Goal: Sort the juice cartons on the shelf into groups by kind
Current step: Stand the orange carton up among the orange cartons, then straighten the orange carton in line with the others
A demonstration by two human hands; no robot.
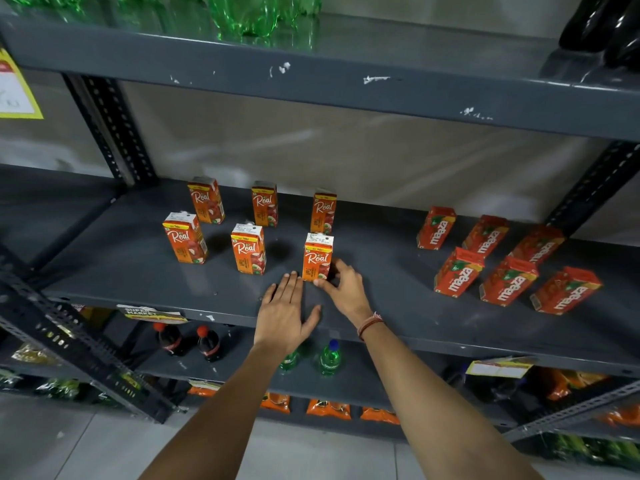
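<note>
Right grip (341, 284) pinches the front Real carton (317, 258) at its base — left grip (284, 311) spread flat just beside.

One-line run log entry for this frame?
phase: sorting nearly done | left hand: flat on shelf, empty | right hand: fingers at front-right Real carton | Real cartons: six, left | Maaza cartons: six, right

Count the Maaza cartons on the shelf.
6 Maaza cartons, all at the shelf's right end: back row; front row. None looks hidden.
</note>
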